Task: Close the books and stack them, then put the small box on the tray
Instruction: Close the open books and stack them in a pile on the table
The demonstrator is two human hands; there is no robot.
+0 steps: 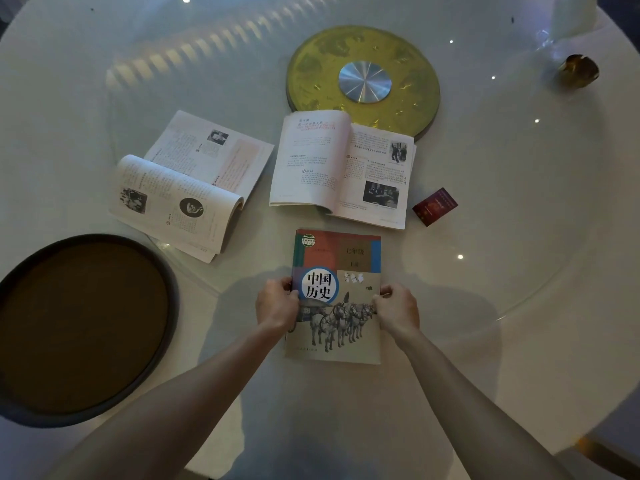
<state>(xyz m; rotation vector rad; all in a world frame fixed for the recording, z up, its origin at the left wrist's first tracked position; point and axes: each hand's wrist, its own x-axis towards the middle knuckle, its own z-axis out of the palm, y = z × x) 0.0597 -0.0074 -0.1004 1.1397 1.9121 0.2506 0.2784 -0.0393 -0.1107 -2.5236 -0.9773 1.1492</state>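
A closed history textbook (341, 258) with horses on its cover lies on the table in front of me. My left hand (276, 304) grips its left edge and my right hand (396, 308) grips its right edge. Two more books lie open beyond it: one (188, 188) to the left with a page curling up, one (341, 168) in the middle. A small dark red box (435, 206) sits right of the middle book. The round dark tray (166, 271) with a brown inside rests at the near left.
A gold round turntable base (311, 64) with a silver centre stands behind the middle open book, under a glass disc whose rim (540, 292) curves around the books. A small gold object (578, 70) sits at the far right.
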